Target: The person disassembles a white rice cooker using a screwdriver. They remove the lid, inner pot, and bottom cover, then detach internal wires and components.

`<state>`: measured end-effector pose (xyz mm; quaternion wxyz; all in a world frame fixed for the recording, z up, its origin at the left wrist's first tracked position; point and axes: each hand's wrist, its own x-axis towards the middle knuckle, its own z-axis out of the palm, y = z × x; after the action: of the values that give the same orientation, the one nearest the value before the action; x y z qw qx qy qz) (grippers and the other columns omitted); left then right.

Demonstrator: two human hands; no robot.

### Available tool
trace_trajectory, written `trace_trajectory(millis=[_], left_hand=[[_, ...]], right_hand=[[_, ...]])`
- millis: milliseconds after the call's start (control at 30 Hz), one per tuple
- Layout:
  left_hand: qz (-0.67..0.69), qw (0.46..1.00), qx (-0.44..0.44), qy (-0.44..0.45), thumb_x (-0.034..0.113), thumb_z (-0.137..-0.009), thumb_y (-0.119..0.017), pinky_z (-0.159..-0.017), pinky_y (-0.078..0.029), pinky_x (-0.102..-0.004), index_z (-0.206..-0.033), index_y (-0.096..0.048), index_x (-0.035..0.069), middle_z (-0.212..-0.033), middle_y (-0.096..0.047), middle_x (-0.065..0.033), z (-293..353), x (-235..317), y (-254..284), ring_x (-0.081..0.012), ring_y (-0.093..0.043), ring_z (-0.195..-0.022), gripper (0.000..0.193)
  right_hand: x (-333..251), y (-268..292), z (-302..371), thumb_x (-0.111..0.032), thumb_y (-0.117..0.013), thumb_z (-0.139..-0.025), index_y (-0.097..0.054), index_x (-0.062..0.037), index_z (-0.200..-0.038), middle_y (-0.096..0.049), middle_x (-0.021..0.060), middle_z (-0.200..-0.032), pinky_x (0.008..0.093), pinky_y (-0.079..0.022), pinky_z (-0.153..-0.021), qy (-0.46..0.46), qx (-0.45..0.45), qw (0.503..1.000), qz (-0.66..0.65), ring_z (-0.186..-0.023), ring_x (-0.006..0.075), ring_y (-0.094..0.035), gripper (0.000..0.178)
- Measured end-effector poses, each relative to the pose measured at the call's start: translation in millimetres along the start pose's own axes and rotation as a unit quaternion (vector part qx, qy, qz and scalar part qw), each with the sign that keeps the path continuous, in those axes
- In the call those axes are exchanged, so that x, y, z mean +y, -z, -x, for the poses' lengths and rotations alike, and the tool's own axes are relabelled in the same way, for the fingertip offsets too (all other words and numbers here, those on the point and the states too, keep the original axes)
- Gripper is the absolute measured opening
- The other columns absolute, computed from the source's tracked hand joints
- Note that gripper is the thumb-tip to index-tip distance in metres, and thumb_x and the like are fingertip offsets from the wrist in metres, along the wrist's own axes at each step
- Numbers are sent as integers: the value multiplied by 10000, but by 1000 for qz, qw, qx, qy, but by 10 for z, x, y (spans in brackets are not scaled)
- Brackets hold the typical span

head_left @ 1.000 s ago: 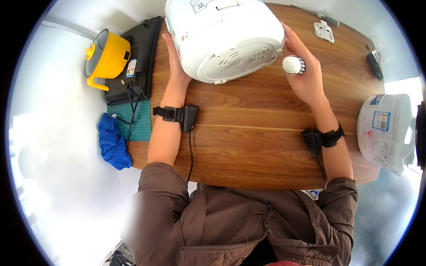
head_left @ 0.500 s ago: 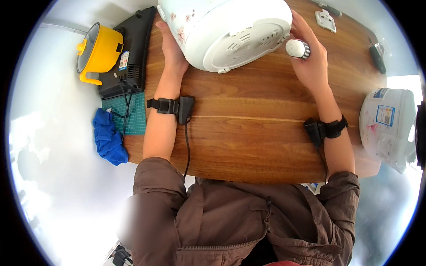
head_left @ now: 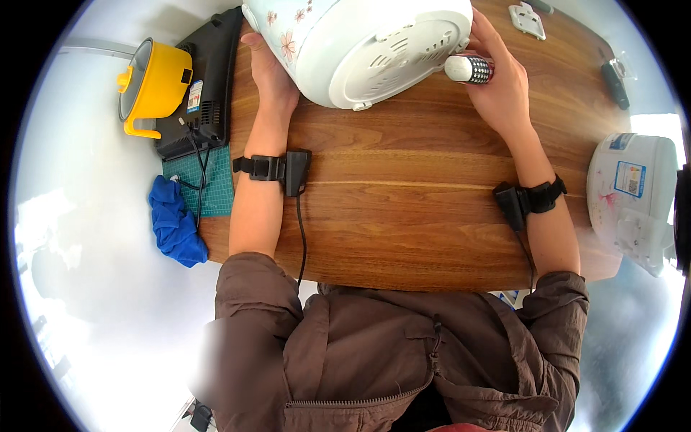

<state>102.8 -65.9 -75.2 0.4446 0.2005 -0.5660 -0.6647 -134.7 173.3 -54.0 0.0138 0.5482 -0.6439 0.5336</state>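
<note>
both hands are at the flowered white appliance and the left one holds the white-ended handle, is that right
Not quite: the head view shows the right hand, not the left hand, holding the white-ended handle. Both hands are at the flowered white appliance.

Bright glare whitens the left wall (head_left: 93, 237), the fisheye corners go black, and 1 sleeve (head_left: 248, 353) blurs.

Print too small to read. Blue-bordered label (head_left: 630, 179) with dark square code on white rounded appliance (head_left: 603, 176), right; blue sticker (head_left: 621, 141) above it. White-and-blue tag (head_left: 194, 96) on black device (head_left: 214, 75), left.
</note>
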Motion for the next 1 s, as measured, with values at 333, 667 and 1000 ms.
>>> trace_trajectory(millis=[333, 667, 1000], left_hand=[[-122, 980, 10, -157, 783, -1013, -493, -1095, -462, -359, -1551, -431, 12, -1397, -593, -85, -65, -110, 115, -194, -580, -1235, 943], [-194, 959, -20, -205, 707, -1014, -603, -1085, -437, -341, -1551, -423, -10, -1371, -574, -84, -48, -32, -57, -173, -545, -1223, 914], [-170, 970, 5, -172, 677, -986, -698, -1082, -470, -358, -1515, -461, -26, -1374, -608, -115, 18, 20, -142, -190, -583, -1239, 911]], right_hand=[[223, -41, 75, 15, -762, -846, -479, -169, -1603, -765, 151, -1244, 456, -582, -953, -41, -51, 989, 135, -1172, 345, -727, 829], [264, 19, 55, -10, -753, -832, -454, -75, -1581, -754, 189, -1186, 488, -552, -975, -85, -85, 979, 164, -1169, 402, -694, 809], [352, 46, 59, 15, -743, -811, -439, 23, -1572, -733, 226, -1208, 509, -523, -1021, -38, -96, 972, 212, -1194, 429, -670, 819]])
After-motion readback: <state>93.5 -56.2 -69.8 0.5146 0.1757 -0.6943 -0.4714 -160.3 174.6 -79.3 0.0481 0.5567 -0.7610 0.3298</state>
